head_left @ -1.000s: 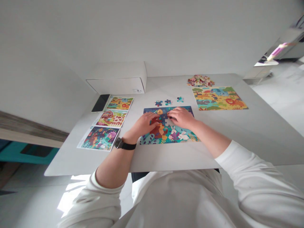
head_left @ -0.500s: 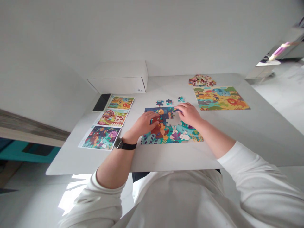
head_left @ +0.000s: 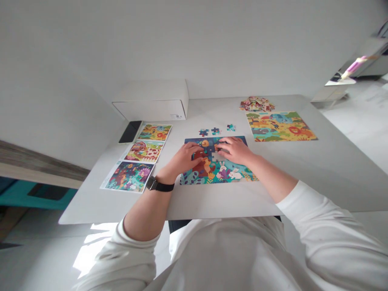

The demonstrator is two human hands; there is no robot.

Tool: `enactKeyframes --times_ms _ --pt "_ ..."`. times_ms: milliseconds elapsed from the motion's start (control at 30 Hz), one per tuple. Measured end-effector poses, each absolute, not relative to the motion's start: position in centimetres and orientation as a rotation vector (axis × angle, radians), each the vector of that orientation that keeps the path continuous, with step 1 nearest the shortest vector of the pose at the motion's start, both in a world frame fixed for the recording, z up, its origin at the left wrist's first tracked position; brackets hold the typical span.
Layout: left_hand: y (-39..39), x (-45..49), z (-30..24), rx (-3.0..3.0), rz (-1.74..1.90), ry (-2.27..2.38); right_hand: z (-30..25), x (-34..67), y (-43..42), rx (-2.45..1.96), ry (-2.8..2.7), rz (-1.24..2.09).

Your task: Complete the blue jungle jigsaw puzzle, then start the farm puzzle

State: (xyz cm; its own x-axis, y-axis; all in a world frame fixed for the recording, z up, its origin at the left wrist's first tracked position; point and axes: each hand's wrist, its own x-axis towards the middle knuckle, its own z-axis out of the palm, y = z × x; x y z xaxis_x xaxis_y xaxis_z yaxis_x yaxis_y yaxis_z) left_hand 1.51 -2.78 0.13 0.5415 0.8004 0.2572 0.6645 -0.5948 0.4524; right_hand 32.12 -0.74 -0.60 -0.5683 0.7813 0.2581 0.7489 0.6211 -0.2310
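Two bare hands work over a nearly complete jigsaw that lies flat on the pale surface, straight in front of the person. The jigsaw shows a dark blue and teal forest scene with an orange and brown animal and white rabbits, and a gap around its middle lets the pale colour beneath show through.

The left hand rests on the jigsaw's left part, its fingers loosely bent, with the thumb apart from them. The right hand comes in from the other side and lies over the upper right part, fingers spread and pointing left, their tips beside the gap; whether they pinch a piece cannot be told. A watch with a black band sits on the left wrist.

Just beyond the jigsaw's far edge lie three loose pieces, well short of the wall. Farther off to the right is a heap of mixed pieces, and near it a completed safari puzzle with a lion and an elephant. On the left, a printed sheet carries three small pictures in a row, a dark phone beside its far end. Behind them stands a white box.
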Motion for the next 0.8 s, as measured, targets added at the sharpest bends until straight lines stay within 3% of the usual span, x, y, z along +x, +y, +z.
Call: enactKeyframes --times_ms 400,800 --pt "-3.0 1.0 0.1 2.467 0.396 1.263 -0.8 33.2 -0.3 -1.103 -2.524 0.235" --pt "-2.8 0.9 -0.1 2.472 0.424 1.253 -0.9 33.7 0.5 -1.044 -2.528 0.307"
